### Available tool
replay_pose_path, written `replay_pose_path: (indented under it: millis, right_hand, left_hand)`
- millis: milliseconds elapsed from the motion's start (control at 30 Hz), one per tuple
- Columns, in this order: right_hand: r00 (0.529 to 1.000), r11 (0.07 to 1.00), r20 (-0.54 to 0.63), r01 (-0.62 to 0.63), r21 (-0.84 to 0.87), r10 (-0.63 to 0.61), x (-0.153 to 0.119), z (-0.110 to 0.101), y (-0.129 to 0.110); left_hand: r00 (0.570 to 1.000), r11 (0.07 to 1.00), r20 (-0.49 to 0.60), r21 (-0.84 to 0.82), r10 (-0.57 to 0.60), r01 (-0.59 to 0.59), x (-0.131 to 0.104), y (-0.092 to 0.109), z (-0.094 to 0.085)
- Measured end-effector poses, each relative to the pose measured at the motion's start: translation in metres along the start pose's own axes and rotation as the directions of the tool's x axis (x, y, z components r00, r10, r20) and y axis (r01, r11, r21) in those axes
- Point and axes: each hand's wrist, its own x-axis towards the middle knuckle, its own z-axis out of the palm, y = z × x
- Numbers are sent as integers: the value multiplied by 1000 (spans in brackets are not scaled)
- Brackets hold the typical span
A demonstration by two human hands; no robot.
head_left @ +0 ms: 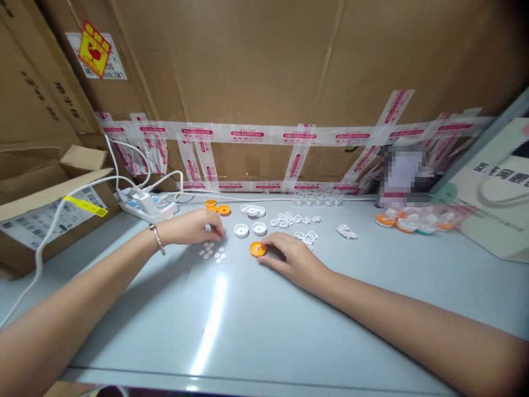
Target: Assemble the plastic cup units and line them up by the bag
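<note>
My right hand point(295, 258) grips a shallow orange round dish point(257, 251) at its right edge, thumb in front and fingers behind; a small pale piece sits in its middle. My left hand point(200, 227) hovers with bent, closed fingers just behind a group of small white discs point(206, 253); whether anything is pinched there is hidden. Two white round dishes point(241, 231) lie between the hands, a little farther back. White openwork pieces point(285, 220) are spread behind my right hand, with more partly covered by it.
Orange round parts point(223, 210) and stacked white ones point(253, 210) lie farther back. Clear rings point(318, 198) line the cardboard wall point(248, 66). Bagged orange and teal pieces point(407, 221) sit at right. A power strip point(146, 208) with cables and an open carton point(53, 209) stand left.
</note>
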Motion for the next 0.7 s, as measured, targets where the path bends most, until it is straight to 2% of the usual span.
replay_pose_path:
  millis: [100,267,433,600,700]
  right_hand:
    - [1000,1000,-13,0,18,0,0,1,2]
    - [999,998,-2,33,47,-33,-3,4,5]
    - [999,997,40,22,77,-25,-4,4,6]
    - [999,993,48,5,116,-11,-3,5,7]
    - [999,990,46,-2,142,-5,-3,6,9]
  left_hand:
    - [995,999,101,-40,-28,33,-2,-1,1]
    - [988,997,154,-81,10,3,0,7,5]
    - [988,998,152,-58,4,5,1,11,5]
    - [993,998,118,64,9,-17,-1,15,4]
    - [998,987,58,163,-11,1,0,22,7]
